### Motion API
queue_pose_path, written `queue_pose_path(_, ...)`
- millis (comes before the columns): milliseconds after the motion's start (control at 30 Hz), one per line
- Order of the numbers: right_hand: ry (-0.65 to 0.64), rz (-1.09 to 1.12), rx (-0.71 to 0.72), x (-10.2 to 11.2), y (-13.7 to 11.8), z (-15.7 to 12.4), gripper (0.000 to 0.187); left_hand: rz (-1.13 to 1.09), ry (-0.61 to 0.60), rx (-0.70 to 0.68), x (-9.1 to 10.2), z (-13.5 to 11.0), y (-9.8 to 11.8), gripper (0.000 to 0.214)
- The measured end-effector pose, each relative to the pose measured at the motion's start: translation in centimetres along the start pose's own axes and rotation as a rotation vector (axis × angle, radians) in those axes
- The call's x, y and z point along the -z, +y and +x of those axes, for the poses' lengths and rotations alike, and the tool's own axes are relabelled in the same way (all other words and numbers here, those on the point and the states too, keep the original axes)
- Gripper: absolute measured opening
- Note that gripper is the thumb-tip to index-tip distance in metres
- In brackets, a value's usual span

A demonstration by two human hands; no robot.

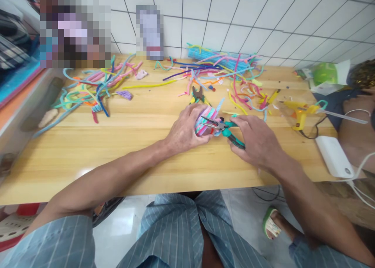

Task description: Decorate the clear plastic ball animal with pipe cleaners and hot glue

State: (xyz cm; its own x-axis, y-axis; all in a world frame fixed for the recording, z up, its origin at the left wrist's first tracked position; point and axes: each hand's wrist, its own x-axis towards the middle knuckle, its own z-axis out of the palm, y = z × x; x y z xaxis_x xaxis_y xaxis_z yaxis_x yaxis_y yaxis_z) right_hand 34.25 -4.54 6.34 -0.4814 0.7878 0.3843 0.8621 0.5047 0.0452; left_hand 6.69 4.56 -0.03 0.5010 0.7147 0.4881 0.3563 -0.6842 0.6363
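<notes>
My left hand [186, 125] is wrapped round a small bundle of pink, blue and purple pipe cleaners [208, 117], just above the middle of the table. My right hand [254, 139] grips the teal and black handles of needle-nose pliers [231, 133]. The plier jaws are parted and lie over the front of the bundle; whether they touch it I cannot tell. Behind my left hand, a second pair of pliers or cutters [198, 94] with yellow-green handles rests on the wooden table [123, 154].
Loose pipe cleaners [90, 84] lie tangled at the left, with more behind and right of my hands. A blue bundle [205, 57] lies by the tiled wall. At right are a yellow glue gun [303, 112], a white power bank [334, 157] and another person's arm [356, 123].
</notes>
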Motion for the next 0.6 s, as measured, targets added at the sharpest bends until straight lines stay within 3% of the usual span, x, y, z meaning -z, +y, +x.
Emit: queue_pose_path(600, 0.006, -0.062, 0.084, -0.1, 1.1, -0.3, 0.029, -0.002, -0.004, -0.018, 0.2, 0.1, -0.1, 0.095)
